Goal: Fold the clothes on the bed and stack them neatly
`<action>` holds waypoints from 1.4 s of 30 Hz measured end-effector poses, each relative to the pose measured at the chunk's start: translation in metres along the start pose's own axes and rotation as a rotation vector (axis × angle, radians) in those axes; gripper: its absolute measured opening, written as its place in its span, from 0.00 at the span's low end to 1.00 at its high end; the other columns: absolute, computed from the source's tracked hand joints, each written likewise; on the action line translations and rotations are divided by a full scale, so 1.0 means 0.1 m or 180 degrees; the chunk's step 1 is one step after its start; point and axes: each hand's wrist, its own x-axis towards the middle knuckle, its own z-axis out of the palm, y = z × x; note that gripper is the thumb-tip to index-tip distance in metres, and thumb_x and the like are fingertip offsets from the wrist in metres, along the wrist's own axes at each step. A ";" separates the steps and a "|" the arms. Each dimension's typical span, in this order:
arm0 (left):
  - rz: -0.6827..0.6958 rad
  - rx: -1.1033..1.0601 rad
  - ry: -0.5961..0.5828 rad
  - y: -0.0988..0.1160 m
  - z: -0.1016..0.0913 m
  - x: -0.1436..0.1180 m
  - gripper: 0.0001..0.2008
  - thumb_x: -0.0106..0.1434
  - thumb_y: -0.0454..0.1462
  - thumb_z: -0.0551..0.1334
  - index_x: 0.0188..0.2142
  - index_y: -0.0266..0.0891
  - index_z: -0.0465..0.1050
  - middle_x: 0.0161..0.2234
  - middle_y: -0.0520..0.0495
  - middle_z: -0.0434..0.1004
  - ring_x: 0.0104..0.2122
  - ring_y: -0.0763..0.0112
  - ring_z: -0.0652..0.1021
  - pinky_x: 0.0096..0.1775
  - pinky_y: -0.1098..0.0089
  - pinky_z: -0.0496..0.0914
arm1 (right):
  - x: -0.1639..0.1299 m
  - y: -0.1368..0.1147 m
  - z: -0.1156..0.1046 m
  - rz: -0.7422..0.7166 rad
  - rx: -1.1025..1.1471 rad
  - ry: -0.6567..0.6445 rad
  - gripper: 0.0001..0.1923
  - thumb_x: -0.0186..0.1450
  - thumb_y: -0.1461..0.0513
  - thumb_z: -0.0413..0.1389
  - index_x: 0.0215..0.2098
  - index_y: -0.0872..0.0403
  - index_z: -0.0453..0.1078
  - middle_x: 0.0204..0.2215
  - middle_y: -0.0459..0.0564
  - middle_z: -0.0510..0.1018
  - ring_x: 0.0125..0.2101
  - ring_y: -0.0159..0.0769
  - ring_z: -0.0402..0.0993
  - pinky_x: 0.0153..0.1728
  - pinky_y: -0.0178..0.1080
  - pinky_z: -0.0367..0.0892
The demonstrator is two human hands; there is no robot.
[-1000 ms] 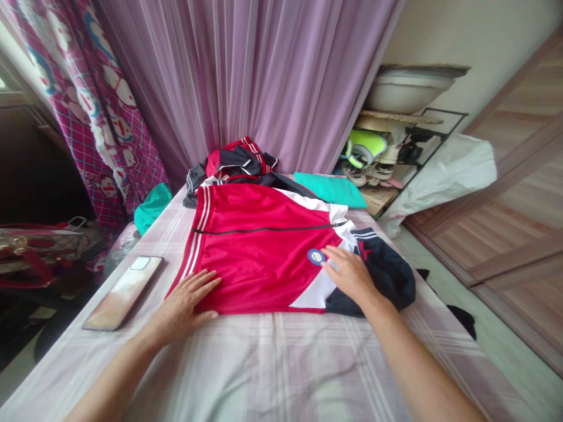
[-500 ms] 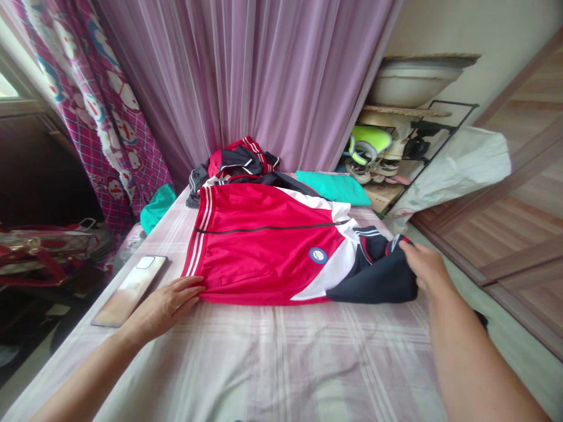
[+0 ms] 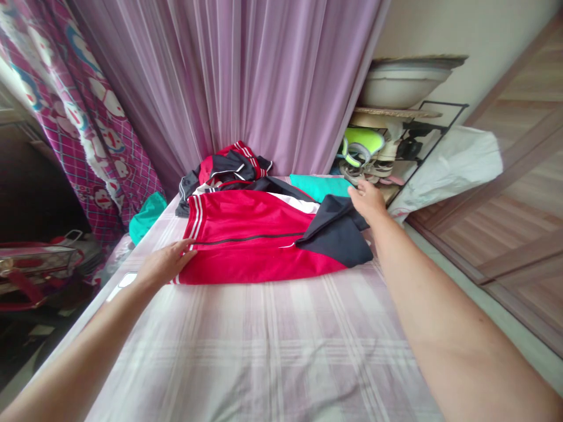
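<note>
A red, white and navy zip jacket lies across the bed, its striped hem to the left. The near side is folded over towards the black zip, hiding the round badge. My left hand is closed on the hem, close to the zip's lower end. At the far right end of the jacket, my right hand grips the navy shoulder and sleeve part, which is turned back over the collar area. My left forearm covers most of a phone.
Behind the jacket lie a heap of similar red and navy clothes and a folded turquoise cloth. A shoe rack with a basin stands at the right. Purple curtains hang along the back.
Both hands have moved away from me, bringing the jacket's near side over towards the zip. My right hand has also moved left. The badge and most of the white panel are now covered.
</note>
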 end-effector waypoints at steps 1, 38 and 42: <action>0.0008 -0.0095 0.0188 0.01 0.05 -0.04 0.28 0.65 0.53 0.48 0.56 0.43 0.71 0.52 0.41 0.77 0.46 0.54 0.80 0.46 0.60 0.73 | -0.14 0.02 0.01 0.0069 -0.0085 -0.0085 0.19 0.63 0.57 0.52 0.49 0.56 0.73 0.42 0.56 0.80 0.41 0.42 0.76 0.45 0.43 0.69; 0.0025 -0.0141 0.1201 0.29 0.25 -0.93 0.26 0.68 0.48 0.50 0.60 0.39 0.66 0.59 0.36 0.70 0.54 0.55 0.75 0.53 0.57 0.69 | -1.97 0.65 -0.62 -0.0773 -0.1386 -0.0535 0.23 0.65 0.61 0.48 0.56 0.52 0.71 0.50 0.58 0.78 0.51 0.51 0.72 0.51 0.53 0.66; 0.0927 0.0178 0.0720 0.77 0.43 -0.86 0.23 0.69 0.49 0.50 0.59 0.49 0.70 0.61 0.44 0.70 0.64 0.52 0.64 0.65 0.45 0.51 | -2.15 0.11 -0.19 -0.1593 -0.0819 -0.1398 0.23 0.70 0.57 0.43 0.59 0.48 0.70 0.59 0.52 0.72 0.59 0.45 0.67 0.60 0.50 0.59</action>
